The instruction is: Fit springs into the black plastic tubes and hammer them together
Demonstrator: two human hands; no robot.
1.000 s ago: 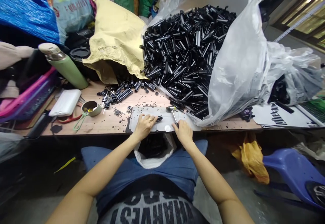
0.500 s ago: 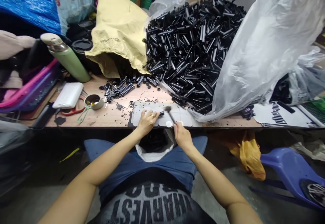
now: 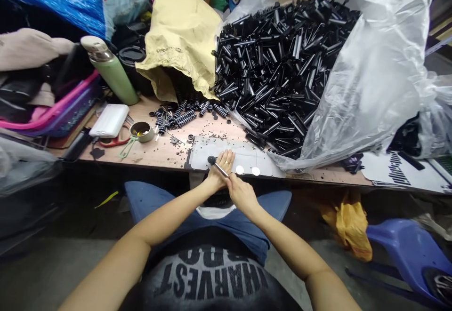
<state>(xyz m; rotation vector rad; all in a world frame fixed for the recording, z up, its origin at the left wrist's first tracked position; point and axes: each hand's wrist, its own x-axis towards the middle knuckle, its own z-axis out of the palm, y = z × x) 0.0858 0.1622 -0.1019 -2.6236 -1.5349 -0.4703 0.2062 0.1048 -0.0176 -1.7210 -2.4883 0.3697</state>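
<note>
My right hand (image 3: 242, 192) is closed around the lower end of a slim rod-like tool with a round dark head (image 3: 221, 169). The tool slants up and left across my left hand, and I cannot tell whether its head is a brush or a solid knob. Stretched out side by side, the fingers of my left hand (image 3: 219, 172) lie over the pale mat (image 3: 203, 153) at the table's front edge, a ring on one of them. Nothing shows in that hand. Both hands touch or nearly touch. Two white discs (image 3: 239, 170) sit on the mat to the right.
Black tube-like parts (image 3: 278, 66) fill a clear plastic bag (image 3: 381, 66) behind the mat. Ribbed black-and-white pieces (image 3: 185, 118) spill from a yellow sack (image 3: 183, 33). Leftward are a small cup (image 3: 142, 133), a white power-bank-like box (image 3: 109, 120), red-handled scissors (image 3: 115, 142) and a green flask (image 3: 115, 75).
My left hand has let go of a short black tube, which is out of sight, and straightened its fingers. My right hand has brought the tool left across it. The view has shifted slightly.
</note>
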